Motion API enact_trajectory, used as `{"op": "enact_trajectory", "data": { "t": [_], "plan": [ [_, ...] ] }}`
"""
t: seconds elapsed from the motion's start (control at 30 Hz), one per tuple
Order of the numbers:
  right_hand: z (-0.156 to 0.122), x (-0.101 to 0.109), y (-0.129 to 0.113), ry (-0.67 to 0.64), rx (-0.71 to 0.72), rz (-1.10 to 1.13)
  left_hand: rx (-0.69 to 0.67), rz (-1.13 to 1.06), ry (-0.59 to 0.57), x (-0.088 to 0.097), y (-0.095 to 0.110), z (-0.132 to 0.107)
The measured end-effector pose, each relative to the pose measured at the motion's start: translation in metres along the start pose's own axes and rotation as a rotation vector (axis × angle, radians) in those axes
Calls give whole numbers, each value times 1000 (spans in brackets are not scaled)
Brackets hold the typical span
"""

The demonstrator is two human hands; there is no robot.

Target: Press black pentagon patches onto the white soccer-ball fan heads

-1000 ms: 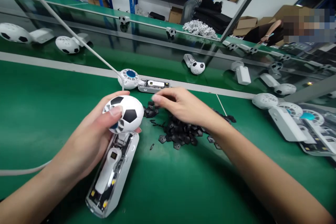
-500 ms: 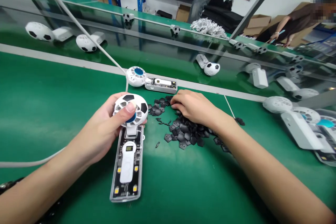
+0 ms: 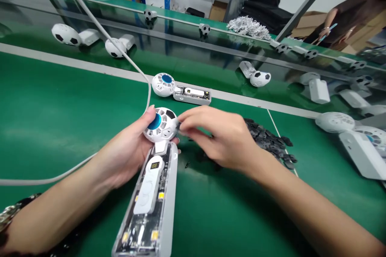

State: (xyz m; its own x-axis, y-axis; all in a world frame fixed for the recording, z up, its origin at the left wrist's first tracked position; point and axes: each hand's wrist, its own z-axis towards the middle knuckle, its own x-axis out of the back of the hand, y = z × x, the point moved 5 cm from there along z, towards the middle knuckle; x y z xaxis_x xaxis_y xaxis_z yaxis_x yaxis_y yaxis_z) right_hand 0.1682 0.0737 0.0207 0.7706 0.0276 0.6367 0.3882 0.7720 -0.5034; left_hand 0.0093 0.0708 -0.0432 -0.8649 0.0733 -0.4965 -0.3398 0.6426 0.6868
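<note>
Fan (image 3: 155,180) sits gripped in the left hand (image 3: 132,144), head (image 3: 165,128) away and long handle (image 3: 167,213) slanting back nearside, while the right hand (image 3: 221,136) kinda pinches what looks like a black piece (image 3: 178,125) at the head's right edge.

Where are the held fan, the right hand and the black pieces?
Held fan (image 3: 149,186): head view, handle's white panel.
Right hand (image 3: 224,136): head view, back of hand.
Black pieces (image 3: 267,139): head view, pile's visible middle.
</note>
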Motion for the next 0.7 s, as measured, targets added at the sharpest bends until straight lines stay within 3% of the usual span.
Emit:
{"op": "enact_trajectory", "data": {
  "t": [0.1,0.23,0.33,0.47,0.53,0.63,0.7],
  "plan": [
    [-7,-8,-13,19,324,-260,-10,-35,-99,-4,-2,1],
    [-11,-14,-10,38,363,-203,-55,-64,-90,-7,-3,2],
    [-9,-18,-4,18,158,35,-100,-76,-75,-9,-1,0],
    [-11,-27,12,83,-329,364,-94,-69,-56,-7,-1,-3],
    [-14,-32,18,113,-488,498,-112,-49,-50,-7,1,-4],
    [-15,-36,22,104,-588,645,-137,11,-51,-6,2,-5],
    [-12,-32,20,57,-534,594,-133,40,-60,-6,1,-6]
  ]
}}
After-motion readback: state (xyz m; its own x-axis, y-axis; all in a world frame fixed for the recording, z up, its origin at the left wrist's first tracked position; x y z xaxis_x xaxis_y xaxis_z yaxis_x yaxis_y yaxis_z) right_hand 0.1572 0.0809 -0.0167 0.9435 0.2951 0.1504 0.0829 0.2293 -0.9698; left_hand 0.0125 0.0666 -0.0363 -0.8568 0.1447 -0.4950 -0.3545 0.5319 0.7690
